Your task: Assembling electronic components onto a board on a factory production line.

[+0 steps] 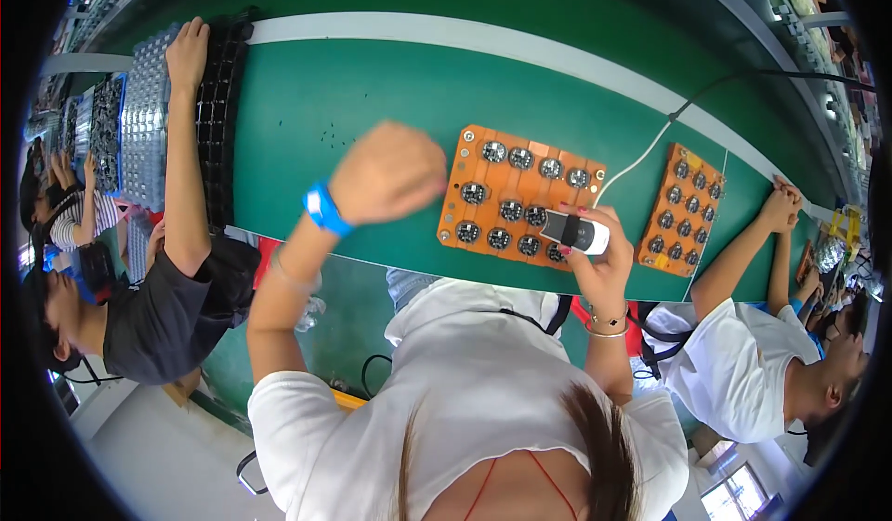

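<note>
An orange tray (530,157) lies on the green table in front of me, with several round black-and-silver parts (472,193) seated in its holes. My right hand (602,256) grips a small black-and-white handheld device (578,233), held over the tray's near right part. A white cord (641,157) runs up and away from beside the device. Close to the tray's left edge is my left hand (390,172), with a blue wristband (325,209) on its wrist. Its fingers are curled closed, and whatever they hold, if anything, is hidden.
Tiny dark bits (332,136) are scattered on the table at left. A second orange tray (681,209) with similar parts lies at right, near a co-worker's clasped hands (783,203). Black trays (219,121) stand at left, where another co-worker's hand (189,53) reaches past.
</note>
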{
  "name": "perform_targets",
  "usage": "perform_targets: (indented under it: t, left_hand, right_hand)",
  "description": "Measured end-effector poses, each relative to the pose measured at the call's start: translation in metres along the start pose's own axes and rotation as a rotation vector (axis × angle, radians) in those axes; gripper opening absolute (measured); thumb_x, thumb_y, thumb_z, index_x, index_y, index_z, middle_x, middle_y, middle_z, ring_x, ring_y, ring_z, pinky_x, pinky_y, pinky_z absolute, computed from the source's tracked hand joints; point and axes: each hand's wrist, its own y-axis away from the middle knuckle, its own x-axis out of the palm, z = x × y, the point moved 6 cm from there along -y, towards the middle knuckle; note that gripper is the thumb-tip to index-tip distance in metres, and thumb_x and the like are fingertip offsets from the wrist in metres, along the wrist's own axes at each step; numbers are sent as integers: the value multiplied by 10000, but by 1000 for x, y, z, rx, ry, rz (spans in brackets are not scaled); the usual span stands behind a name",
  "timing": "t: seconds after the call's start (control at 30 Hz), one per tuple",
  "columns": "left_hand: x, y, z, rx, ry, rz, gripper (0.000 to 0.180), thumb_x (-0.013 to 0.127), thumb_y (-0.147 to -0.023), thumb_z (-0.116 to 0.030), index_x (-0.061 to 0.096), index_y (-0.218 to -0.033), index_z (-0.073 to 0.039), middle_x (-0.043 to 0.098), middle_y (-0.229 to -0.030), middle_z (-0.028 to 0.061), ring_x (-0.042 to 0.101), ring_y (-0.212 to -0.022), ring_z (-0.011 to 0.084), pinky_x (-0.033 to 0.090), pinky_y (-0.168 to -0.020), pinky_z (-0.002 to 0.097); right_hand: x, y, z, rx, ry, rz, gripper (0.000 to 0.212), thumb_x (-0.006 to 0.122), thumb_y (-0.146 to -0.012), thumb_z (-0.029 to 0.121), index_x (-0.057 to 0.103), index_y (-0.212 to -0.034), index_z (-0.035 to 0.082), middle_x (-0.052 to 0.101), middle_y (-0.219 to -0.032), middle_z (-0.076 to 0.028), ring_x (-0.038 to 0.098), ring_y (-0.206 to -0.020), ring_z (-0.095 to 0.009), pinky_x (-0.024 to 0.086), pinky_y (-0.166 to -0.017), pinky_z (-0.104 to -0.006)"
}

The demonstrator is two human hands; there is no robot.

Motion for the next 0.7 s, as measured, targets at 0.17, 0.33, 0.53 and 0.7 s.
perform_targets:
  t: [0.17, 0.33, 0.53, 0.7]
  left_hand:
    - [48, 19, -55, -44, 135, 52, 297, 760, -732, -192, 623, -973, -84, 638, -1079, 57, 583, -1053, 249, 449, -843, 370]
    - [50, 31, -57, -192, 64, 5, 315, 765, -711, -161, 621, -987, -115, 648, -1090, -16, 561, -1052, 224, 404, -902, 377]
    - [48, 31, -55, -251, 37, -23, 353, 783, -686, -171, 627, -1000, -137, 651, -1106, -63, 546, -981, 205, 380, -863, 357]
    - [61, 16, -70, -224, 42, -11, 432, 801, -657, -224, 632, -1046, -147, 653, -1074, -75, 541, -972, 179, 370, -849, 339]
  right_hand:
    - [12, 1, 8, -91, 62, 127, 408, 660, -712, -52, 580, -1107, 4, 664, -1072, -142, 603, -991, -245, 475, -863, -332]
    - [24, 10, 6, -96, 60, 122, 424, 726, -678, -63, 607, -1079, 10, 689, -1057, -105, 594, -939, -217, 486, -815, -308]
    - [21, 17, 2, -102, 55, 63, 426, 761, -670, 18, 649, -1080, 42, 664, -967, -90, 608, -891, -252, 490, -781, -328]
    - [14, 20, 2, -71, 90, 51, 424, 759, -673, 16, 648, -1082, 39, 661, -967, -94, 606, -892, -246, 489, -767, -321]
